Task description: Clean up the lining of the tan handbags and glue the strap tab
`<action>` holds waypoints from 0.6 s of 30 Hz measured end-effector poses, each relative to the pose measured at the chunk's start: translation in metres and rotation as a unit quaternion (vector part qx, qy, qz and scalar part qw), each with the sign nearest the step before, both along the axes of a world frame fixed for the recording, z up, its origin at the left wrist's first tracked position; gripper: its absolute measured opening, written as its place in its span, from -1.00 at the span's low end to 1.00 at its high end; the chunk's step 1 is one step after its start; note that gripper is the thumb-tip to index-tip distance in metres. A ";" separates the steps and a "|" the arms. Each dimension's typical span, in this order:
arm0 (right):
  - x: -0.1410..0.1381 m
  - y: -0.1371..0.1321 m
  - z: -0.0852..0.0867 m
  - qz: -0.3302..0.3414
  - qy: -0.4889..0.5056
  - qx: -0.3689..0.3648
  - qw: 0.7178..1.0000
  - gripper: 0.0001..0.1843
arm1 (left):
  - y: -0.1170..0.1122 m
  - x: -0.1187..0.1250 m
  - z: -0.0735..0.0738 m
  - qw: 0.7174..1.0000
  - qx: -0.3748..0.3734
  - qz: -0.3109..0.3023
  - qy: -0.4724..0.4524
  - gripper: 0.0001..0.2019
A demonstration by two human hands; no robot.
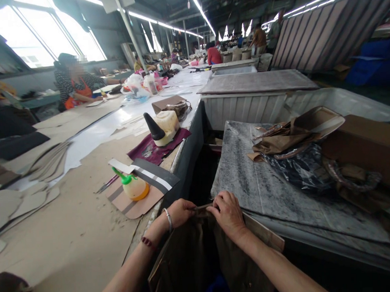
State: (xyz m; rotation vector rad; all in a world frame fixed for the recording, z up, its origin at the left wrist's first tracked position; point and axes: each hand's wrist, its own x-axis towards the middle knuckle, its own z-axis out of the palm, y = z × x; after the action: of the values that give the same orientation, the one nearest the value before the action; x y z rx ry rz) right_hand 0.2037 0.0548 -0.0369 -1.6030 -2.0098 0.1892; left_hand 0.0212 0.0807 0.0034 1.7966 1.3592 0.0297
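A brown, open-topped piece that looks like a bag (185, 261) is held up in front of me between both hands. My left hand (182, 212) pinches its far top edge, and my right hand (228, 213) grips the same edge a little to the right. Fingers of both hands are closed on the rim, close together but apart. Something blue (219, 290) shows low inside the bag. Nearest my left hand on the table stands a small bottle (135, 189) with a green spout and orange liquid, on tan and grey panels (128, 207).
A long table (77, 228) with cut panels runs along my left. On it are a maroon cloth (139, 151), a stained white container (167, 125) and a black cone (154, 127). To the right, brown bags (287, 136) lie on a grey board (245, 169). Co-workers (75, 83) sit beyond.
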 end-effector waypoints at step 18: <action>0.025 0.018 0.005 0.056 -0.028 -0.206 0.977 -0.85 | 0.007 -0.007 -0.006 0.997 -0.054 0.019 -0.056 -0.72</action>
State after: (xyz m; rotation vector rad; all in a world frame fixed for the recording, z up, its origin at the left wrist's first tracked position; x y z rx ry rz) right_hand 0.2287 0.0725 -0.0318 -1.7504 -2.2117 0.6469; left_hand 0.0140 0.0875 -0.0029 1.6543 1.2899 0.0745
